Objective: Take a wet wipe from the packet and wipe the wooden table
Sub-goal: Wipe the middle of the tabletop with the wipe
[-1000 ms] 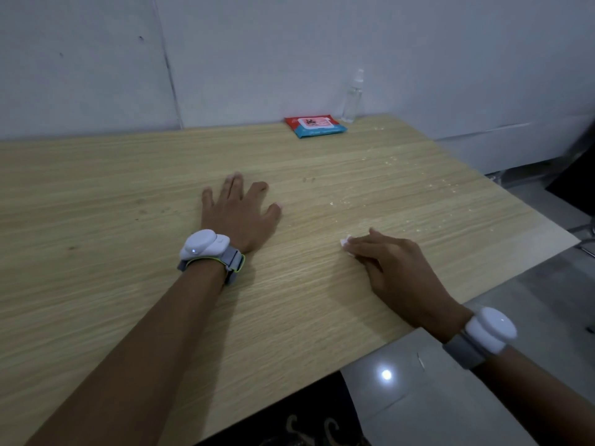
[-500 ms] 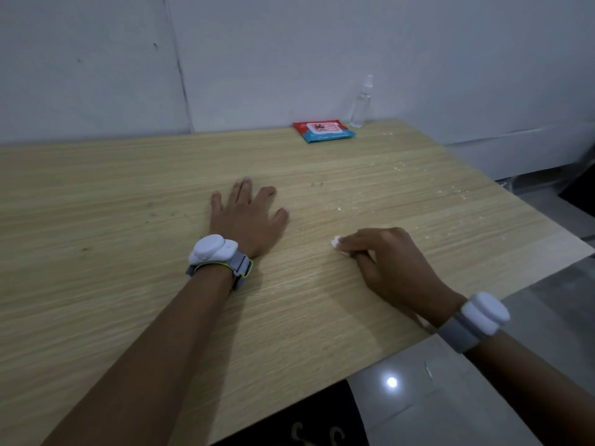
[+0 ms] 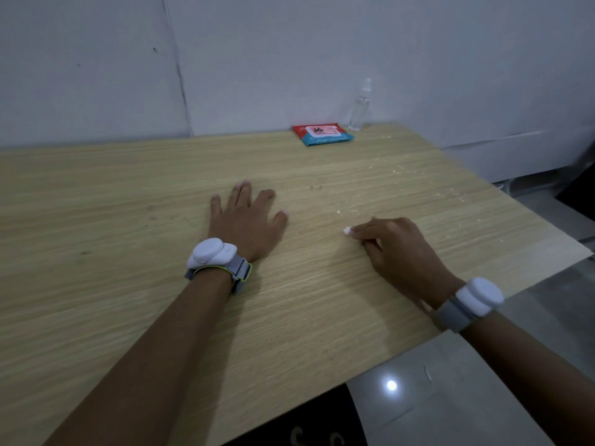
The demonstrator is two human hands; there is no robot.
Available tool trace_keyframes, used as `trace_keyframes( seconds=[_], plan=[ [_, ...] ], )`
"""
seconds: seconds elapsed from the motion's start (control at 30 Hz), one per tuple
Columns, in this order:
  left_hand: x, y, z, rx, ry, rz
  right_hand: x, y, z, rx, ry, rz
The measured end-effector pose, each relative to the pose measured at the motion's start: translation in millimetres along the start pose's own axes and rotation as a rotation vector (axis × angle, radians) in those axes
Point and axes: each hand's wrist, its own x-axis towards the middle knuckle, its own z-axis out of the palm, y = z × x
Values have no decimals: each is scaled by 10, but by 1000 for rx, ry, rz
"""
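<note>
My right hand (image 3: 397,249) lies on the wooden table (image 3: 128,220) with its fingers curled round a small white wet wipe (image 3: 347,231); only a tip of the wipe shows past my fingertips. My left hand (image 3: 246,220) rests flat on the table with fingers spread, a hand's width to the left of the right one. The red and blue wipe packet (image 3: 322,134) lies at the far edge of the table by the wall, lid closed.
A small clear spray bottle (image 3: 360,107) stands right of the packet against the wall. Pale crumbs (image 3: 399,169) are scattered over the table's right part. The table's right edge drops to a grey floor (image 3: 450,397).
My right hand with the wipe slid a little to the left and away from me across the table. The left hand stayed flat in place.
</note>
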Motion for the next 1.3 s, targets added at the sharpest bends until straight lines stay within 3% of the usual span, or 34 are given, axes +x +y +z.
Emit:
trace_keyframes(
  seconds=[0.1,0.23,0.47,0.63,0.83,0.93,1.13,1.3],
  plan=[
    [-7,3,-4,-5,-1,-1,199,178,21,-140,67,187],
    [-9,4,-19,-7,5,3,471,103,178,-59,143,301],
    [-34,18,-55,-11,-10,6,339,-72,201,37,119,88],
    [-40,18,-91,-18,-22,5,561,25,208,-92,124,207],
    [-38,18,-69,-29,-19,-2,523,-169,270,85,43,16],
    [-29,14,-61,-27,-15,0,431,-94,156,57,24,-26],
    [-26,11,-39,-26,4,3,498,-46,241,-233,-14,119],
    [-13,7,-38,-20,-7,8,841,-118,305,-2,38,145]
  ],
)
